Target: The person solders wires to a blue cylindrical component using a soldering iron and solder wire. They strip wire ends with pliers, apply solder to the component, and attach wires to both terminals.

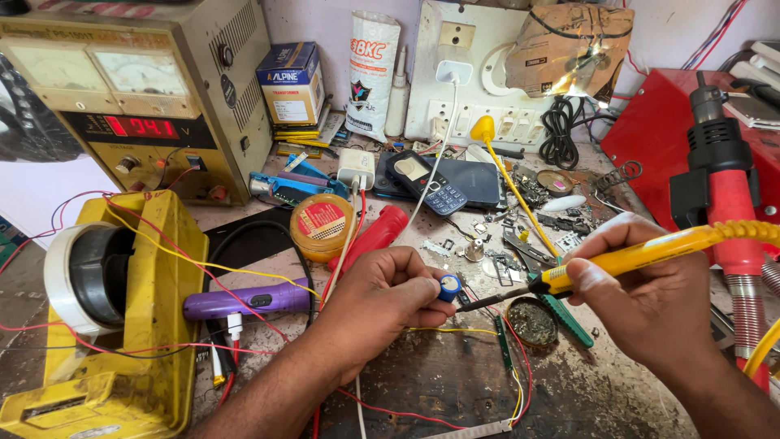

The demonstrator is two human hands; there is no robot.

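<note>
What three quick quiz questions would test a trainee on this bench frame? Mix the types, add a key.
1. True or false: the left hand pinches a small blue cylindrical cell at its fingertips.
2. What does the right hand hold?
A. tweezers
B. yellow-handled soldering iron
C. purple torch
3. Fill in: the round tin of dark residue sits just ___ the iron's tip.

Key: 1 true; 2 B; 3 below.
</note>
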